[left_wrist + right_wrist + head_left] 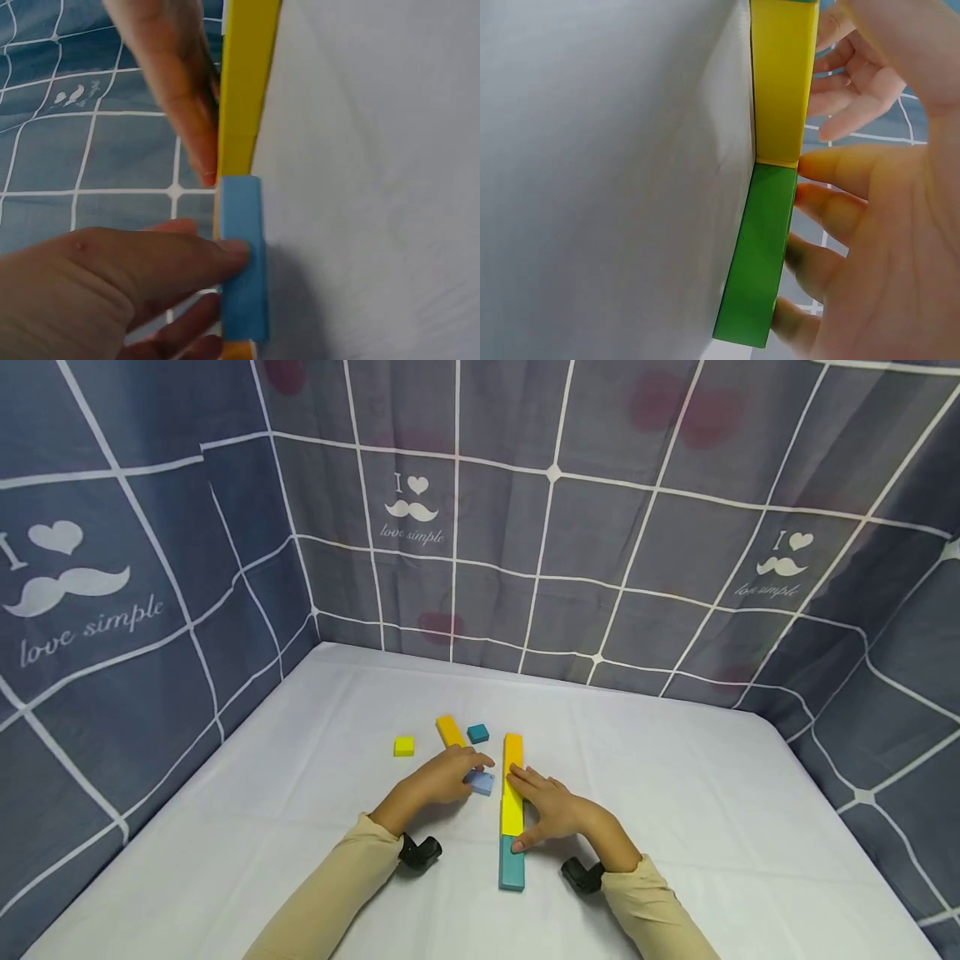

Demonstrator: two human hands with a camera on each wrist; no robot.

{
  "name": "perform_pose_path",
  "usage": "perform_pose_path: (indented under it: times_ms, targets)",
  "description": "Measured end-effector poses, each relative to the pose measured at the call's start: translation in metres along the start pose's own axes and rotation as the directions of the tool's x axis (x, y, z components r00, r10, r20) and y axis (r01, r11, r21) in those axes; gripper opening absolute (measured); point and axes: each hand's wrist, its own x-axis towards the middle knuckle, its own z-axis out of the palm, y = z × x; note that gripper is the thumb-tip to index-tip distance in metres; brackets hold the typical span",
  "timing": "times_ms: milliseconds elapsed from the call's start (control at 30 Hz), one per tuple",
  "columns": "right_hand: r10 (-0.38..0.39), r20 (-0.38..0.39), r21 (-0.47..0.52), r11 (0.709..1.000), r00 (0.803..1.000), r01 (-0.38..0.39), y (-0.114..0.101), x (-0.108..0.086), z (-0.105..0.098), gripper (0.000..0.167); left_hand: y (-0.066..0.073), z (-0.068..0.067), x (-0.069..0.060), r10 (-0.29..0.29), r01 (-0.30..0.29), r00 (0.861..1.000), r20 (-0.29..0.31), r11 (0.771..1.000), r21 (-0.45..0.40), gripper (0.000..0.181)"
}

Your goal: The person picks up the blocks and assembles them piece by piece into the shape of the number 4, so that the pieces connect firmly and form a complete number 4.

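Note:
A row of blocks runs away from me: a teal block (512, 870) nearest, a yellow block (512, 817) in the middle, an orange block (513, 748) farthest. My left hand (448, 774) pinches a light blue block (481, 783) just left of the row; its thumb (225, 255) lies on the block's face in the left wrist view. On the row's right side, my right hand (553, 812) rests with spread fingers, thumb at the teal block. In the right wrist view its fingertips touch a green block (757, 255) adjoining a yellow one (784, 82).
Beyond the left hand lie an orange block (449, 731), a small teal block (477, 733) and a small yellow block (403, 746). A white cloth (720, 827) covers the table, with a dark grid-patterned curtain (495, 518) behind and at the sides.

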Motion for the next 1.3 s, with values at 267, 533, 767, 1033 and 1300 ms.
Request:
perform_pose_path:
  times_ms: [267,533,767,1033,1300]
  targets:
    - [0.023,0.010,-0.006,1.000,1.000,-0.023,-0.0005,0.0015,0.0000,0.102,0.0074,0.0006,-0.0025,0.022,-0.022,1.000,0.015,1.000,-0.023,0.045]
    - [0.020,0.014,0.017,1.000,1.000,-0.020,0.0003,0.0024,0.0038,0.101,0.0081,0.0062,-0.0005,0.017,-0.017,1.000,0.017,1.000,0.011,0.049]
    - [0.023,0.021,-0.002,1.000,1.000,-0.023,-0.0008,-0.0005,0.0008,0.101,0.0081,0.0065,0.0012,0.023,-0.023,1.000,0.017,1.000,-0.001,0.048]
    - [0.019,0.026,-0.006,1.000,0.999,-0.019,-0.0006,0.0001,-0.0012,0.102,0.0085,0.0042,0.0020,0.031,-0.031,0.999,0.006,0.999,-0.010,0.050]
    - [0.024,0.030,-0.008,1.000,0.999,-0.023,0.0001,-0.0004,-0.0002,0.101,0.0100,0.0036,0.0039,0.031,-0.031,0.999,0.019,0.999,-0.009,0.052]
